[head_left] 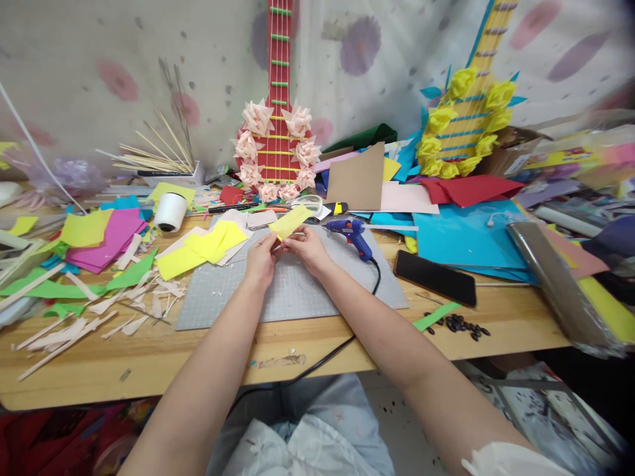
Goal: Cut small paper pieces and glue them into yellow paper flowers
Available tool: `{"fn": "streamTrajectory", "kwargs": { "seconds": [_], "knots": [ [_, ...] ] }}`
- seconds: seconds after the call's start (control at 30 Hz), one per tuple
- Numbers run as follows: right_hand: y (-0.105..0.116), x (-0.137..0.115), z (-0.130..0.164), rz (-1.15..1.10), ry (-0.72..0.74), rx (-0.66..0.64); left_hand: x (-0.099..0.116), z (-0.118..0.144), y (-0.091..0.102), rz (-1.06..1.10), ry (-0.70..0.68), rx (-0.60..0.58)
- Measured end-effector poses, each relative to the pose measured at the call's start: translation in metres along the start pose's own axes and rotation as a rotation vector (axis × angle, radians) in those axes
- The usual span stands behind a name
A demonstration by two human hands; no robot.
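Note:
Both my hands meet above the grey cutting mat, pinching a small yellow piece of paper between them. My left hand grips its lower left end, where the edge looks rolled or folded. My right hand holds the same edge from the other side, fingertips close to the left ones. More yellow pieces lie just left of the mat's top. A blue glue gun with a clear stick rests on the mat to the right of my hands. Scissors lie behind the paper.
A red paper guitar with pink flowers and a yellow one with yellow flowers lean at the back. A phone, black beads and blue sheets lie right. Paper scraps and a white roll are left.

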State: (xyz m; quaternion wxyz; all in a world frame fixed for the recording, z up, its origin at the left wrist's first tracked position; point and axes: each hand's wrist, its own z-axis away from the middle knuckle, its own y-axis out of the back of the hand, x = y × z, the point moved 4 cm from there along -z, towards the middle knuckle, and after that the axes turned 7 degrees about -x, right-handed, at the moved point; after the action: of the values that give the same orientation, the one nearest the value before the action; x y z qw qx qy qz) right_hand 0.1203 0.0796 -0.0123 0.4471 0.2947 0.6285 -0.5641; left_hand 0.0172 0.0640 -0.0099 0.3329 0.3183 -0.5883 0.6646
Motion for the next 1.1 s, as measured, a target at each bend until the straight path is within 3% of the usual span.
{"fn": "streamTrajectory", "kwargs": {
  "seconds": [0.27, 0.53, 0.67, 0.8, 1.1],
  "knots": [
    [-0.002, 0.002, 0.0, 0.044, -0.01, -0.005, 0.001, 0.004, -0.003, 0.044, -0.009, 0.124],
    [0.001, -0.001, 0.0, 0.045, 0.006, -0.01, -0.003, 0.002, -0.005, 0.021, 0.081, -0.05],
    [0.001, -0.004, 0.001, 0.111, -0.003, -0.047, -0.003, 0.003, -0.004, -0.006, 0.044, -0.009],
    [0.006, -0.004, -0.001, 0.131, -0.008, 0.023, -0.005, 0.001, -0.001, -0.116, 0.019, 0.038],
    [-0.001, -0.004, -0.001, 0.145, 0.118, -0.026, -0.008, -0.003, 0.006, -0.192, -0.023, 0.102]
  ]
}}
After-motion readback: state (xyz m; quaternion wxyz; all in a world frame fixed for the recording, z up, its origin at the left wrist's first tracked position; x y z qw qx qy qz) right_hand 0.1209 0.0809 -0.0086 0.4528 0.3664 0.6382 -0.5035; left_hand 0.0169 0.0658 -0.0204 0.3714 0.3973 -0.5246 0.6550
